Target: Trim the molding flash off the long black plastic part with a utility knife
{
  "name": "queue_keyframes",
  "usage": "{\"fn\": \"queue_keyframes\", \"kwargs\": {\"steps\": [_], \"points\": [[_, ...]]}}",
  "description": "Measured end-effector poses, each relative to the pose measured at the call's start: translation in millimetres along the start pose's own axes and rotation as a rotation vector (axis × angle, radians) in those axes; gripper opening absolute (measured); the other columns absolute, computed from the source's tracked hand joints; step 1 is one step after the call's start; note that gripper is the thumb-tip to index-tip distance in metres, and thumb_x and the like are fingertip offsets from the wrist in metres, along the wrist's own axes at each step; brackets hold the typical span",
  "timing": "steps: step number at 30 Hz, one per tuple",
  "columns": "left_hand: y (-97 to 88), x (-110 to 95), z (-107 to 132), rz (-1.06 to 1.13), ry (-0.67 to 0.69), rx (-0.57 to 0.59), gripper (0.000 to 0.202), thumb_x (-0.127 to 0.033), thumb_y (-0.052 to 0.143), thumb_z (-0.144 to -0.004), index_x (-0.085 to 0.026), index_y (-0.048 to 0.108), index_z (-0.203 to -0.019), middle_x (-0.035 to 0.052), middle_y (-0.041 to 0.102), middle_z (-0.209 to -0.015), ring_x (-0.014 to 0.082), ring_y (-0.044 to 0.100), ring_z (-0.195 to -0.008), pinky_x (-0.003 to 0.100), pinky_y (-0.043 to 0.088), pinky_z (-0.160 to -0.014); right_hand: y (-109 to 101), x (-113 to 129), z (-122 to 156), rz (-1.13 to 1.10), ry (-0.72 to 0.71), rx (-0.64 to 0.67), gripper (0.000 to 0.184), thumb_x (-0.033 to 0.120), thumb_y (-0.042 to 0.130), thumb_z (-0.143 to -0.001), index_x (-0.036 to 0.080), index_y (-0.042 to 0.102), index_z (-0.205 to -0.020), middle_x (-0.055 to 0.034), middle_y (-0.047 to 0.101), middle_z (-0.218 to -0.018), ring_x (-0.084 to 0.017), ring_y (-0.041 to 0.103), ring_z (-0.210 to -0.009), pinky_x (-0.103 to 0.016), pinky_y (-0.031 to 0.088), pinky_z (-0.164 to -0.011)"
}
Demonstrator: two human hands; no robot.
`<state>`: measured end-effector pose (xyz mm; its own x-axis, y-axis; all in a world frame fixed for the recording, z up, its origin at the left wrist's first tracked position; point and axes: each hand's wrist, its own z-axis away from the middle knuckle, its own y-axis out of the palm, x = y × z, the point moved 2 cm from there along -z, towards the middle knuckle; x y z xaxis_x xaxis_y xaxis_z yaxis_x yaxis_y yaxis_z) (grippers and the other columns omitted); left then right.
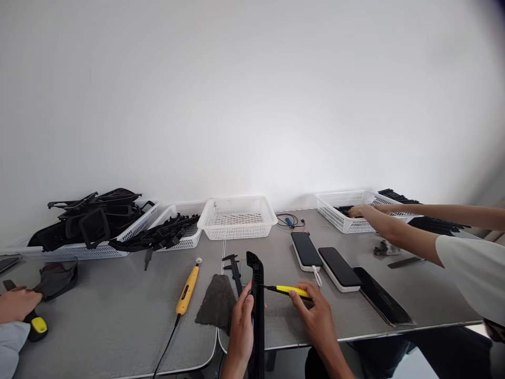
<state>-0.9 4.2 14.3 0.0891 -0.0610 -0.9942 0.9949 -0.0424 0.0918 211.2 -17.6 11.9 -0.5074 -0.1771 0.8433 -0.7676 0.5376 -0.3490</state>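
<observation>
My left hand [241, 329] is wrapped round a long black plastic part [258, 310], held upright at the table's front edge with its hooked end on top. From the right, my right hand [315, 310] grips a yellow-handled tool [290, 290] with a thin dark tip. That tip meets the side of the black part, below the hook; whether it is a blade or a scraper I cannot make out. A dark grey cloth [216, 302] and a black caliper [235, 271] lie just left of the part.
A yellow corded pen-shaped tool [188, 290] lies left. Along the wall stand a white basket [236, 231] and others with black parts. Phones and power banks [339, 268] lie right. One person's hand [19, 304] is at far left; another person's arms [406, 231] reach into the right basket.
</observation>
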Motion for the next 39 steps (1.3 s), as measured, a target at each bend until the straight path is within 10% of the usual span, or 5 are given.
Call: {"fn": "queue_keyframes", "kwargs": {"steps": [15,20,27,32,39], "points": [[0.2,1,-3,-0.009,0.023,-0.084,0.081,-0.071,0.050,-0.094,-0.012,0.059,-0.148,0.0166,0.053,-0.161,0.0362,0.035,-0.157,0.042,0.060,-0.103,1,4,2,-0.014,-0.063,0.083,0.024,0.047,0.065,-0.094,0.024,0.068,-0.090,-0.0063,0.070,-0.097,-0.024,0.065,-0.093,-0.035,0.052,-0.084],[-0.5,1,-3,0.003,0.051,-0.127,0.068,-0.067,0.055,-0.093,-0.017,0.069,-0.137,0.0139,0.059,-0.156,0.0344,0.044,-0.153,0.046,0.043,-0.124,1,7,2,-0.025,-0.062,0.113,0.025,0.048,0.066,-0.094,0.024,0.068,-0.086,-0.0068,0.071,-0.096,-0.025,0.066,-0.093,-0.034,0.053,-0.083],[-1.6,0,-5,0.013,0.046,-0.129,0.068,-0.064,0.055,-0.094,-0.015,0.067,-0.141,0.0164,0.062,-0.153,0.0393,0.053,-0.146,0.052,0.050,-0.117,0,9,2,-0.033,-0.056,0.153,0.030,0.051,0.066,-0.093,0.023,0.068,-0.082,-0.0071,0.072,-0.092,-0.025,0.067,-0.091,-0.034,0.054,-0.080],[-2.3,-3,-3,0.005,0.015,-0.111,0.071,-0.063,0.050,-0.097,-0.015,0.061,-0.147,0.0139,0.051,-0.163,0.0345,0.038,-0.156,0.047,0.037,-0.127,1,8,0,-0.030,-0.029,0.133,0.035,0.057,0.066,-0.093,0.023,0.072,-0.087,-0.0069,0.073,-0.095,-0.024,0.068,-0.092,-0.033,0.054,-0.081],[-0.4,-11,4,0.028,0.015,-0.009,0.063,-0.053,0.051,-0.098,-0.017,0.061,-0.149,0.0111,0.060,-0.156,0.0345,0.049,-0.149,0.042,0.053,-0.112,2,2,-1,-0.015,0.035,0.054,0.047,0.068,0.060,-0.094,0.023,0.073,-0.091,-0.0062,0.073,-0.095,-0.022,0.069,-0.088,-0.031,0.054,-0.080]]}}
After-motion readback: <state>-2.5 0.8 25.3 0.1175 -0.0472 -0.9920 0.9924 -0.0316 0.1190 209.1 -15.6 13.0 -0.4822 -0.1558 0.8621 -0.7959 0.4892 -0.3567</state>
